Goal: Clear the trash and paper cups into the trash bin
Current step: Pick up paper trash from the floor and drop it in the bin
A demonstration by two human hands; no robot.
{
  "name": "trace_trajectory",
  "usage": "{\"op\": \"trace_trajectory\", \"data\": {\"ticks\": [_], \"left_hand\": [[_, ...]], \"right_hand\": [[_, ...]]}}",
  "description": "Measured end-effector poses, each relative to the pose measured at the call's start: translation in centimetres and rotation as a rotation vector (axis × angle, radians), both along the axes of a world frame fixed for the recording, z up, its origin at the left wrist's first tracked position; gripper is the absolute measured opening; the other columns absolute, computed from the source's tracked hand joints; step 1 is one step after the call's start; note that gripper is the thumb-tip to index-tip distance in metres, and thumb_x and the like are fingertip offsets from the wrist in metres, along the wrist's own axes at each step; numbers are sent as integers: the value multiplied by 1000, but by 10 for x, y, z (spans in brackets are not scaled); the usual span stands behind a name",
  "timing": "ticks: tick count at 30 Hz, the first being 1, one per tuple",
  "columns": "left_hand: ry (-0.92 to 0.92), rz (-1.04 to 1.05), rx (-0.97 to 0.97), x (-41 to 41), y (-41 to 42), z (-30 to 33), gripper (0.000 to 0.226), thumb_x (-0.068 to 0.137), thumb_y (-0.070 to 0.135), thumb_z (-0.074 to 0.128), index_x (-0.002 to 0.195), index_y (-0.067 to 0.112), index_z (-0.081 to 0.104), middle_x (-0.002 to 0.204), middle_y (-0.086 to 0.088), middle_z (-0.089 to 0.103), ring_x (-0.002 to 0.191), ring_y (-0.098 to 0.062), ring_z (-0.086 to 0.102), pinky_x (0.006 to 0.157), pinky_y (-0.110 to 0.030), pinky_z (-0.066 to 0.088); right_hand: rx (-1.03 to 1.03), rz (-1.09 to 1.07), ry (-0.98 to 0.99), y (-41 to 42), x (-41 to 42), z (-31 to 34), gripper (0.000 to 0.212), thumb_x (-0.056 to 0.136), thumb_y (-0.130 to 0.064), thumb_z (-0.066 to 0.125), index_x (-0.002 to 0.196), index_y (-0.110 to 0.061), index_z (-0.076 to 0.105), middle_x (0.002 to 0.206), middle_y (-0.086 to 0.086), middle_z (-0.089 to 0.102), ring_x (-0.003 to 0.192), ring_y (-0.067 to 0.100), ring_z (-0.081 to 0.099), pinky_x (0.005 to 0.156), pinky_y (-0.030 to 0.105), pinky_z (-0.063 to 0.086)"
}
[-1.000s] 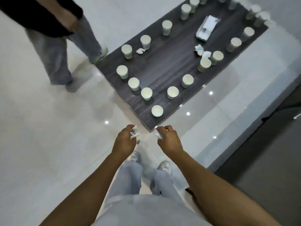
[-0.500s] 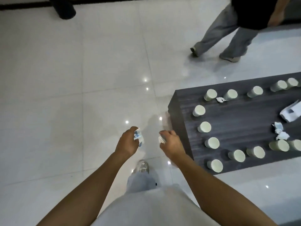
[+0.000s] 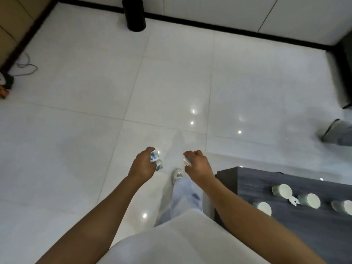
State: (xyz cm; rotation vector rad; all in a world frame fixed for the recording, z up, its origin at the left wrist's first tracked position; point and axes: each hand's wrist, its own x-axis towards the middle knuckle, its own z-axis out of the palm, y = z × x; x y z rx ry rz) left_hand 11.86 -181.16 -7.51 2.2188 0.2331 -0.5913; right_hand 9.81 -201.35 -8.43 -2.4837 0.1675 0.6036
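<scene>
The crumpled wrapper (image 3: 155,161), white with blue print, is gripped in the curled fingers of the left hand (image 3: 142,164). The right hand (image 3: 197,164) pinches a small white paper scrap (image 3: 186,162). Both are carried at waist height over the white floor (image 3: 95,121).

Change noted: half a second ago the view faced the bench with the walker beside it. The view has now swung round, and the black trash bin (image 3: 134,14) stands at 12 o'clock against the far wall, well apart from both hands. The bench (image 3: 285,235) has dropped to 4 o'clock.

Judgement: carry phase under way, drop not yet done. Paper cups (image 3: 282,189) remain on the bench, so further trips are needed.
</scene>
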Motion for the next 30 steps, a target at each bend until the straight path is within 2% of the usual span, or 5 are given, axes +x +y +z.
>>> {"op": "trace_trajectory", "data": {"ticks": [5,13,18,27,30], "left_hand": [[-5,84,17,107,3,14,25,81,8,61,104,17,56,96,0,59,85,-21,58,69,-27,45],[-22,208,13,259,49,27,24,83,2,57,102,18,56,92,-1,63,77,-17,58,61,-19,41],[-23,178,39,373,100,16,27,86,1,55,105,20,54,96,-1,61,74,-12,56,56,-13,37],[-19,105,83,597,208,32,33,83,4,60,112,17,55,100,-2,58,86,-22,57,72,-24,41],[-10,95,75,656,227,34,31,84,4,60,112,16,54,102,-4,60,85,-21,58,70,-23,41]], "right_hand": [[-4,140,-54,5,128,13,47,87,-8,57,133,-16,53,124,11,50,106,31,54,89,31,47],[-24,241,-71,55,308,21,39,93,-17,55,132,-19,53,126,8,49,107,28,53,86,31,49],[-44,233,-53,101,419,11,43,90,-12,55,133,-20,52,127,8,48,108,29,53,89,33,48],[-42,158,-29,193,617,19,48,88,-11,58,134,-20,51,127,7,49,106,26,56,85,29,50],[-44,151,-17,211,675,20,50,87,-11,59,135,-22,49,127,6,48,107,25,55,84,28,49]]}}
